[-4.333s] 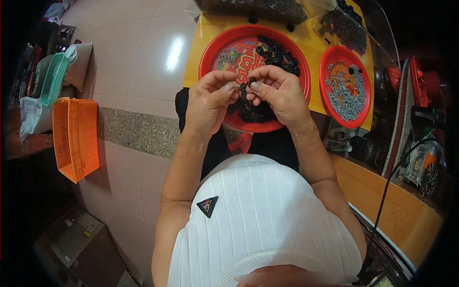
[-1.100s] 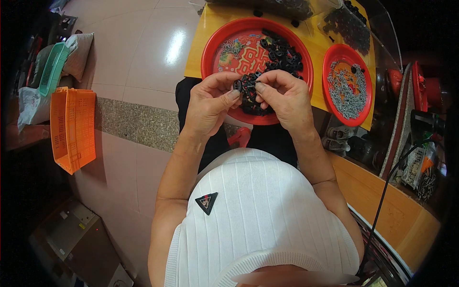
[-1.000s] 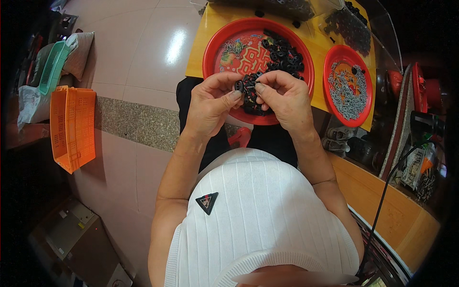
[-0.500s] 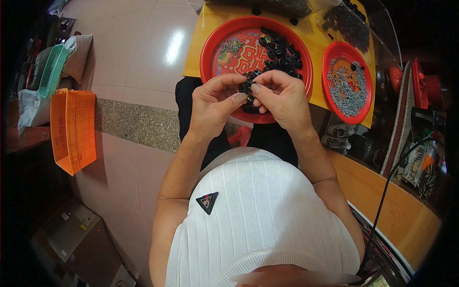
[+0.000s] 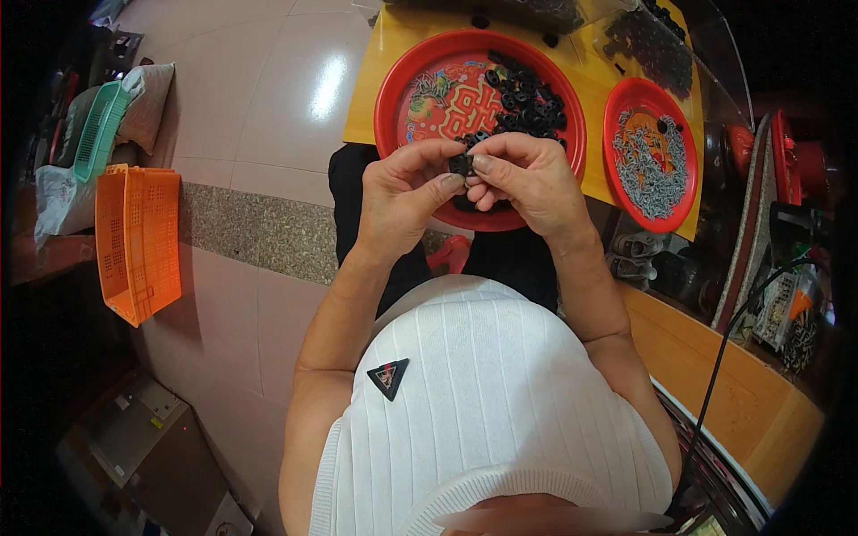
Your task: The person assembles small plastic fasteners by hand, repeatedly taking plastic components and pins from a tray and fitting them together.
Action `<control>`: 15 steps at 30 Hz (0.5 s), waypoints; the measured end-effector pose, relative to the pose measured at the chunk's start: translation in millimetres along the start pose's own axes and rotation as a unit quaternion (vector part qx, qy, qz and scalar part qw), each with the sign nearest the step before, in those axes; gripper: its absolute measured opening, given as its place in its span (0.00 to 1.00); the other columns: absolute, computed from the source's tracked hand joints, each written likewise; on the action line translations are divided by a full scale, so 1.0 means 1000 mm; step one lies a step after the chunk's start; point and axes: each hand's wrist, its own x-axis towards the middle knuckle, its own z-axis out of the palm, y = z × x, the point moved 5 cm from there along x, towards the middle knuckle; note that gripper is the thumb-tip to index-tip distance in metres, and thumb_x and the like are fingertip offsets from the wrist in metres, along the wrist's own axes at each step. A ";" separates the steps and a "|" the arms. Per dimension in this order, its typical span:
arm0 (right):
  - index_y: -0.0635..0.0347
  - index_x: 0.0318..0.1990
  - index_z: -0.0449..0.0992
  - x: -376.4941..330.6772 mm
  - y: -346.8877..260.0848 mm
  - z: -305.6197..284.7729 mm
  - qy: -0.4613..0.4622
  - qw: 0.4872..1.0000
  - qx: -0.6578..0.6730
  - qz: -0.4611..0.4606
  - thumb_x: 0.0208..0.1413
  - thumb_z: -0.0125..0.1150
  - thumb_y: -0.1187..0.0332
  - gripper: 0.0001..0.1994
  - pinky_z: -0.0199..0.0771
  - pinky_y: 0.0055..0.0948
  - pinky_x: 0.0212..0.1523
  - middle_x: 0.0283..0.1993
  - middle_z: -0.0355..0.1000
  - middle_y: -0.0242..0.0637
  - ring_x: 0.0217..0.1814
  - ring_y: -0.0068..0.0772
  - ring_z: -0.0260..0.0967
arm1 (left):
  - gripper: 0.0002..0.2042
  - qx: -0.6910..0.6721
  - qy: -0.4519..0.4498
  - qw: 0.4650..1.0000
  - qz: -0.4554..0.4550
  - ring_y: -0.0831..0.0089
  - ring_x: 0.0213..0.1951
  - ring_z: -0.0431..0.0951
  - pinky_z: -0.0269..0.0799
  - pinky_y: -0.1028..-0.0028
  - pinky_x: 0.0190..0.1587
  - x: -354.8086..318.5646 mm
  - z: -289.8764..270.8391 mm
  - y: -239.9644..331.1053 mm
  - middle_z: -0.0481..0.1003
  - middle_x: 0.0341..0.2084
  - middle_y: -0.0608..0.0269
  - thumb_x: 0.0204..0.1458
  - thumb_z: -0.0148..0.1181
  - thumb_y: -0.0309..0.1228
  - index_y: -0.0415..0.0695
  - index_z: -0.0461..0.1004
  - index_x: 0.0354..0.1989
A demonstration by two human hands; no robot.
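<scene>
Here, left hand [image 5: 407, 192]: fingers pinching small black part [image 5: 461, 164].
Right hand [image 5: 527, 179]: fingers pinching the same part.
Below: large red tray [image 5: 393, 85], worktop's near edge.

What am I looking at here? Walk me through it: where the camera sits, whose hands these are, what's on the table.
The camera is worn on a person's head and looks down, so the white ribbed top and both forearms come in from below; its wide lens bends straight edges. There is no machine, only bare hands. The left hand and right hand together pinch one small black part between their fingers. Beyond them, on a yellow table, a large red tray holds a heap of black parts, and a smaller red tray holds small grey metal pieces. An orange basket stands on the tiled floor at the left.
</scene>
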 end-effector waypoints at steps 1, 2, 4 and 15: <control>0.68 0.35 0.71 0.001 0.002 -0.002 0.000 1.000 0.000 0.000 0.49 0.56 0.75 0.07 0.70 0.14 0.22 0.25 0.70 0.35 0.22 0.18 0.67 | 0.12 0.008 0.002 1.000 0.001 0.79 0.31 0.73 0.70 0.82 0.37 0.000 0.000 -0.001 0.73 0.29 0.61 0.44 0.55 0.15 0.33 0.69 0.39; 0.68 0.35 0.71 0.003 0.005 -0.004 -0.011 1.000 0.008 0.008 0.49 0.56 0.74 0.07 0.70 0.15 0.23 0.26 0.70 0.35 0.22 0.18 0.68 | 0.12 0.015 0.004 1.000 0.002 0.78 0.31 0.73 0.70 0.82 0.36 0.000 0.000 -0.001 0.73 0.29 0.61 0.44 0.54 0.15 0.33 0.69 0.40; 0.68 0.35 0.71 0.005 0.011 -0.008 -0.022 1.000 0.016 0.016 0.49 0.56 0.74 0.07 0.71 0.15 0.24 0.26 0.70 0.35 0.22 0.19 0.68 | 0.12 0.027 0.005 1.000 0.001 0.79 0.31 0.73 0.70 0.82 0.35 -0.001 0.000 -0.002 0.73 0.28 0.62 0.44 0.54 0.15 0.33 0.69 0.39; 0.66 0.33 0.69 0.010 0.017 -0.011 -0.103 0.994 0.033 0.012 0.49 0.57 0.72 0.07 0.72 0.16 0.27 0.25 0.69 0.34 0.24 0.20 0.68 | 0.12 0.175 -0.029 0.984 0.023 0.80 0.31 0.72 0.70 0.83 0.35 0.000 0.007 0.004 0.73 0.30 0.62 0.42 0.56 0.15 0.33 0.71 0.38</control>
